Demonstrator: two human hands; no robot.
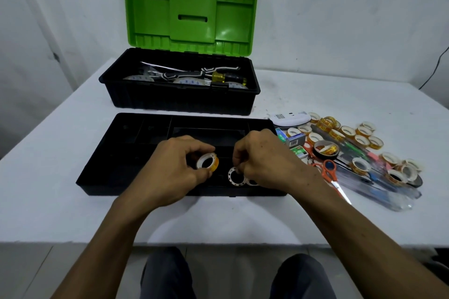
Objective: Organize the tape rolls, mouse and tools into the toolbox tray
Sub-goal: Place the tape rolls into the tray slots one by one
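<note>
Both forearms reach forward from the bottom of the view and meet over the black tray (102, 165), which lies on the white surface (48, 201) just in front of the toolbox (179, 102). The left hand (177, 167) is turned knuckles-up, its thumb and curled fingers pinching a yellow tape roll (207, 162) held on edge just above the tray's middle. The right hand (264, 158) is bent down at the wrist, fingertips gathered on the upper rim of a second tape roll (236, 177) that lies in a near compartment (another roll beside it is mostly hidden under the hand). To the right of the tray lie a white mouse (290, 119), orange scissors (328, 172) and a scatter of loose tape rolls (347, 131). The toolbox stands with its green lid (192, 12) upright and a screwdriver (226, 77) inside.
</note>
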